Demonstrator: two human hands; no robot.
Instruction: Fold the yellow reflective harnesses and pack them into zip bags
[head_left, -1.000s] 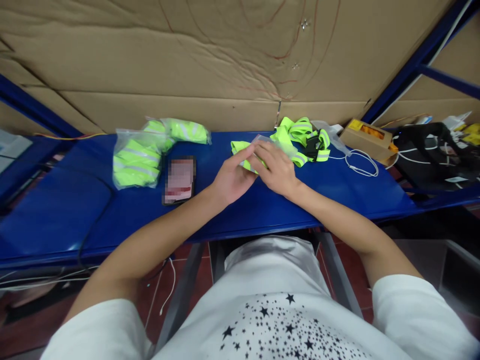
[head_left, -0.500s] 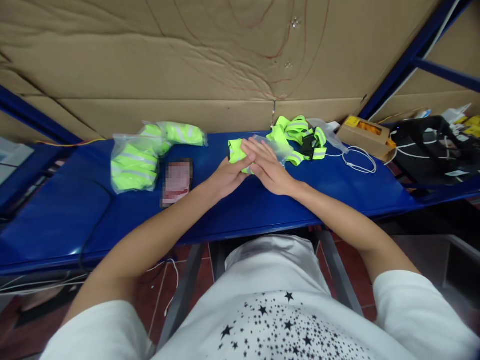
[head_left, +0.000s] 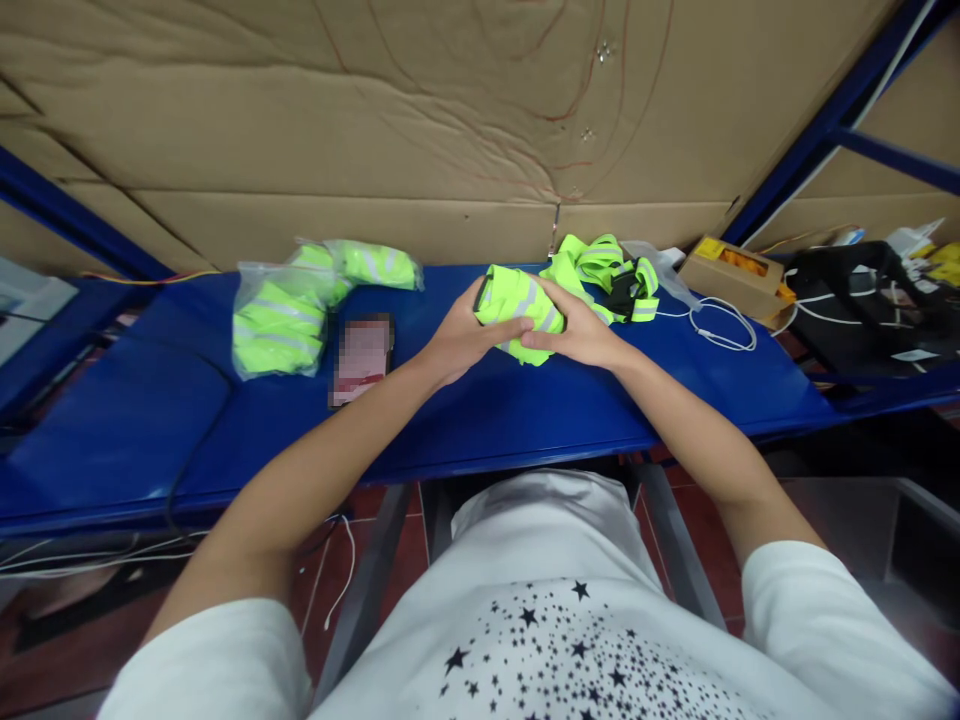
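Observation:
A folded neon-yellow reflective bundle (head_left: 519,300) is held above the blue table, gripped from both sides. My left hand (head_left: 469,335) wraps its left end, thumb across the front. On the right end, my right hand (head_left: 581,325) closes round it, its thumb meeting the left one. Just behind my right hand lie loose neon straps (head_left: 592,262) with a black buckle (head_left: 621,290). To the left rest a clear bag of neon material (head_left: 277,325) and another bagged neon piece (head_left: 375,265).
A phone with a blurred screen (head_left: 362,358) lies left of my hands on the blue table (head_left: 510,425). At right are a cardboard box (head_left: 731,285), a coiled white cable (head_left: 724,325) and a black bag (head_left: 847,300). Cardboard (head_left: 337,130) stands behind.
My right hand has moved off the top of the bundle to its right side, so more of the bundle shows. The view has shifted slightly.

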